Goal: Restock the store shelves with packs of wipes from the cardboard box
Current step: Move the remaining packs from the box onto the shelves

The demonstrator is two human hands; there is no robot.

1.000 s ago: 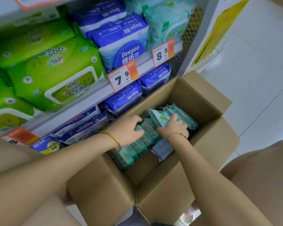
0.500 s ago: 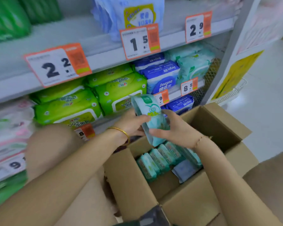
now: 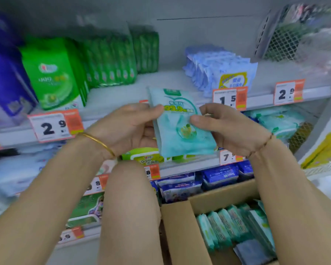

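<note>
A light teal pack of wipes (image 3: pixel 180 123) is held upright between both hands, in front of the upper shelf (image 3: pixel 161 81). My left hand (image 3: pixel 128 129) grips its left edge, thumb across the front. My right hand (image 3: pixel 225 127) pinches its right side. Behind the pack the shelf board shows a bare gap between the green packs (image 3: pixel 111 62) and the pale blue packs (image 3: pixel 218 71). The open cardboard box (image 3: pixel 182 234) stands at the lower right with a row of several teal packs (image 3: pixel 227 228) on edge inside.
Orange-and-white price tags (image 3: pixel 54 126) line the shelf rails. Dark blue packs (image 3: pixel 6 81) stand at the far left, teal packs (image 3: pixel 279 121) and blue packs (image 3: pixel 220 175) on lower shelves. A mesh side panel (image 3: pixel 281 44) closes the shelf's right end. White floor lies to the right.
Both hands reached into the box, lifted one teal pack out and raised it from box height to the upper shelf. The view tilted upward with them.
</note>
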